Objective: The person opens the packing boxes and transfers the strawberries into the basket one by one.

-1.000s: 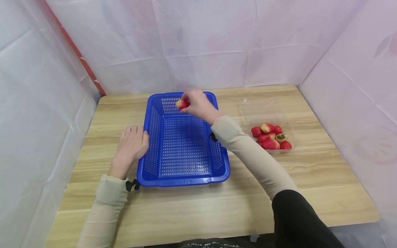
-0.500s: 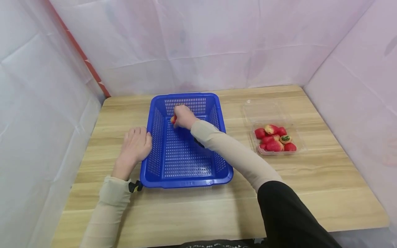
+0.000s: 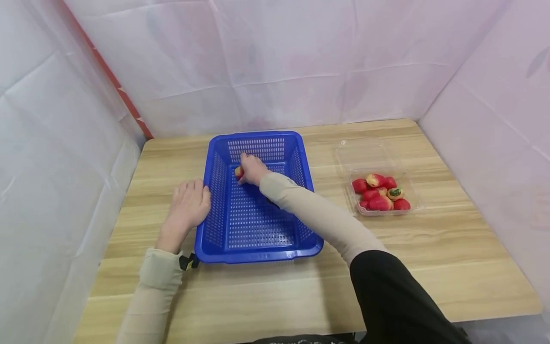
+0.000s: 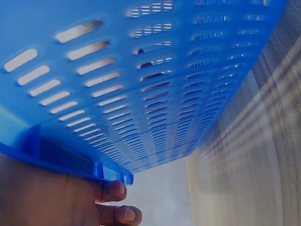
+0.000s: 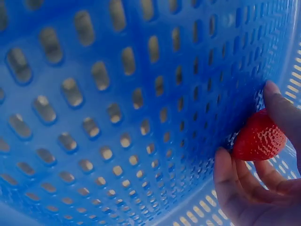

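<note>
A blue plastic basket point(image 3: 258, 256) with slotted walls stands on the wooden table. My left hand point(image 3: 189, 204) grips its left rim; in the left wrist view two fingertips point(image 4: 123, 189) show below the rim, outside the slotted wall. Inside the basket, toward its far left, my right hand point(image 3: 252, 168) holds a red strawberry point(image 5: 260, 138) with a pale end. The right wrist view has the strawberry between thumb and fingers, low against the perforated floor, fingertips at the plastic. In the head view the hand hides most of the strawberry.
A clear plastic clamshell box point(image 3: 365, 150) lies with its lid folded back on the table's right side. Several red and pale strawberries point(image 3: 380, 203) fill its near half; one shows a green top. White fabric walls enclose the table point(image 3: 447, 248) at the back and sides.
My right hand has brought the strawberry from above the basket's far side down to its floor, slightly left. The left hand stays on the rim.
</note>
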{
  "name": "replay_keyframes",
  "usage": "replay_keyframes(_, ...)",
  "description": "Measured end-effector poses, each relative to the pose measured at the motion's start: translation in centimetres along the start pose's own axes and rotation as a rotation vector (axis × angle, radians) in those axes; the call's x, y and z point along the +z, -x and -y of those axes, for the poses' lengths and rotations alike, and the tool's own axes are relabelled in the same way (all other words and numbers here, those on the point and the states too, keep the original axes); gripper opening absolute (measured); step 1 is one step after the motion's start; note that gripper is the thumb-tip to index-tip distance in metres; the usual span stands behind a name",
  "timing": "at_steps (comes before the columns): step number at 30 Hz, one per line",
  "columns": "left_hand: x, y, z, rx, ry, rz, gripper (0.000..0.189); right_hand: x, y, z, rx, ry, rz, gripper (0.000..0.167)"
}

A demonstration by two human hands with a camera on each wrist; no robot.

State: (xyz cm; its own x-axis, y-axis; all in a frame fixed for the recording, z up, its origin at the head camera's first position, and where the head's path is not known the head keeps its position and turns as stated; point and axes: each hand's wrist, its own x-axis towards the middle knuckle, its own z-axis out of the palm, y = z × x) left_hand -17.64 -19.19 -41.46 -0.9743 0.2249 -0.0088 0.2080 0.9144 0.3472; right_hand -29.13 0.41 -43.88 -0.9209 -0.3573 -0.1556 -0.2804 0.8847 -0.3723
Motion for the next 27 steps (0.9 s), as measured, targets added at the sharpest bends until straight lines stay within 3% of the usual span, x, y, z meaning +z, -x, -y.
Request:
replay_keyframes(7, -0.1, -0.2, 0.0, -0.004, 0.024, -0.003, 0.040, -0.5, 0.1, 0.3, 0.013, 0.026, 0.017, 0.066)
replay_keyframes(14, -0.5, -0.1, 0.1, -0.016, 0.025, 0.003, 0.040, -2.7, 1.4, 1.9, 0.047, -0.023, 0.161, 0.100)
replay_keyframes(18, -0.7, -0.1, 0.3, -0.016, 0.029, 0.005, 0.039, -5.0, 2.2, 2.9, 0.020, -0.011, 0.206, 0.109)
replay_keyframes(23, -0.9, 0.0, 0.3, -0.015, 0.015, 0.020, 0.037, -8.4, 3.8, 3.7, -0.041, 0.023, 0.172, 0.098)
replay_keyframes(27, -1.0, -0.1, 0.1, -0.009, 0.021, 0.032, 0.036, -11.3, 5.8, 3.1, -0.090, 0.029, 0.084, 0.090)
